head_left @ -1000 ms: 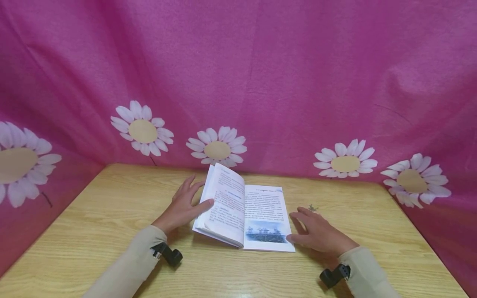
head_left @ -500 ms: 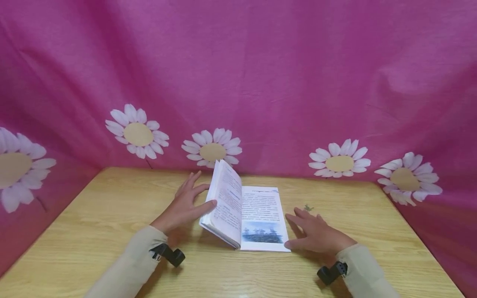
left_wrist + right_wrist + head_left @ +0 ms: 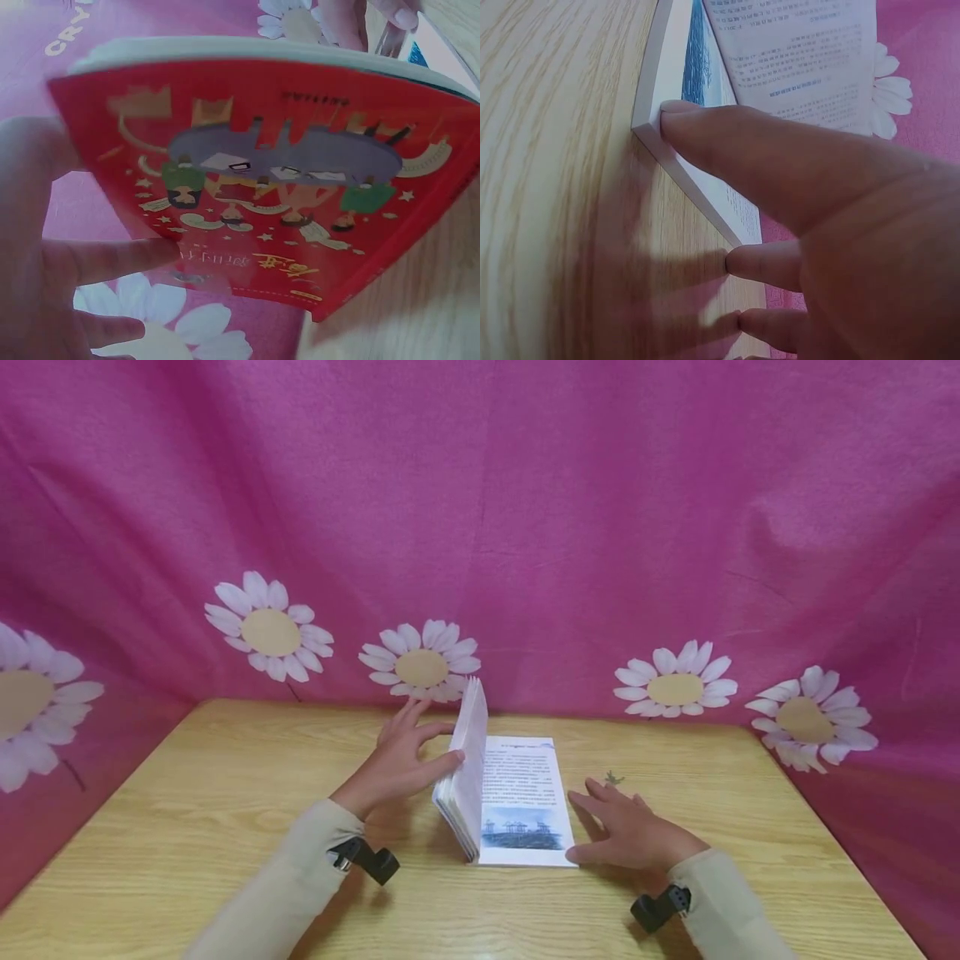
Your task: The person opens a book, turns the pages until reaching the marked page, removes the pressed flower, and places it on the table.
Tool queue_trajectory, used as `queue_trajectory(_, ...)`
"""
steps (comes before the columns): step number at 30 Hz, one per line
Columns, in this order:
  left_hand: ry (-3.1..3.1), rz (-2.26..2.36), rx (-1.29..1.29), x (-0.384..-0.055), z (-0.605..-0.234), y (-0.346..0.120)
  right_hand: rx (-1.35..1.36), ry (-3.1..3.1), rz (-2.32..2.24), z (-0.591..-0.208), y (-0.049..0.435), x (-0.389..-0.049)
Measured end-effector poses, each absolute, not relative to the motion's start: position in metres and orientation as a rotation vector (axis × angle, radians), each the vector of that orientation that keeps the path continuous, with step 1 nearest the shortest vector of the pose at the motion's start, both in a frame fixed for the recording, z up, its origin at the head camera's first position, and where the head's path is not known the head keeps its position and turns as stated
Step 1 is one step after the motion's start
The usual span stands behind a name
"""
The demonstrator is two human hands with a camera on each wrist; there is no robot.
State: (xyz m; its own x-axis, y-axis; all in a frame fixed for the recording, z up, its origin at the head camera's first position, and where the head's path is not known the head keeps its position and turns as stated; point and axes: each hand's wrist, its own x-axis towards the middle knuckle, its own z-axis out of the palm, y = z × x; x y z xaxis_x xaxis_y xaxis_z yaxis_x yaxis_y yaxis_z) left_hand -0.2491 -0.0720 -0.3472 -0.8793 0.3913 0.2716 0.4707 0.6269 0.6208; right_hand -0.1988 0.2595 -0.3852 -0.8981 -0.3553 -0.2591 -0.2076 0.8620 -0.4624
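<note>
A book [image 3: 517,793] lies spread on the table, its right half flat with a blue photo at the bottom of the page. Its left half stands almost upright, and the red illustrated cover [image 3: 285,187] shows in the left wrist view. My left hand [image 3: 401,760] holds this raised half near its outer edge, thumb at the edge and a finger against the cover. My right hand [image 3: 633,831] rests beside the flat half. Its thumb [image 3: 727,139] presses the lower outer corner of the page, while other fingertips touch down near the book's side edge.
Wood-grain table [image 3: 247,802] under the book. A pink cloth [image 3: 555,527] with large white daisies hangs along the table's back and sides. A small dark leaf-like mark [image 3: 613,778] shows on the tabletop past the right fingers.
The book's left half has swung up from a low slant to nearly upright, with my left hand moving right along with it. My right hand keeps its place at the page corner.
</note>
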Motion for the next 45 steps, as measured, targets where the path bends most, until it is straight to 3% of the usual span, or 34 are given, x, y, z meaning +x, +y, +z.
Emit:
queue_trajectory(17,-2.684,-1.198,-0.787,-0.243,-0.351,-0.061,-0.46,2.751,-0.568,-0.39,0.265,-0.198)
queue_trajectory(45,-3.088,-0.743,-0.965,-0.25,-0.382,-0.026,-0.37,2.744,-0.598,-0.379,0.267,-0.197)
